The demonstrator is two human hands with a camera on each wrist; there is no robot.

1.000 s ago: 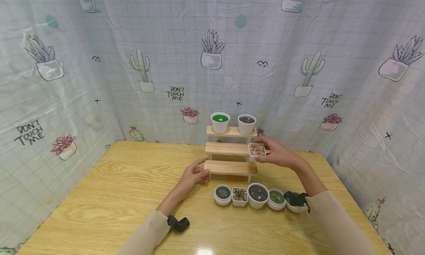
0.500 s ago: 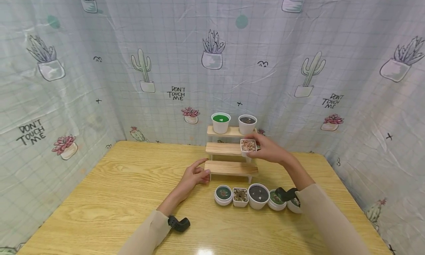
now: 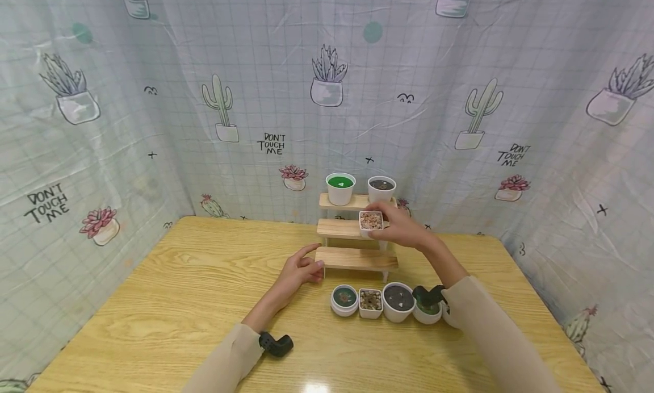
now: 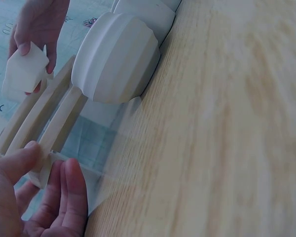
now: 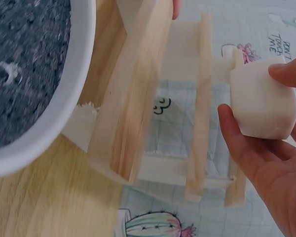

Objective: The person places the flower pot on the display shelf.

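On the left side a long, plain beige cloth sleeve (image 3: 225,356) is worn, softly creased toward its wrist end, and on the right it is matched by a second beige cloth sleeve (image 3: 495,330). The left hand (image 3: 296,272) and right hand (image 3: 401,228) are left bare. Beside the left sleeve's opening a black, elbow-shaped device (image 3: 277,346) with a rounded end is seen; the right sleeve's opening is fitted with a similar black, curved device (image 3: 428,296), its finer details too small to be made out.
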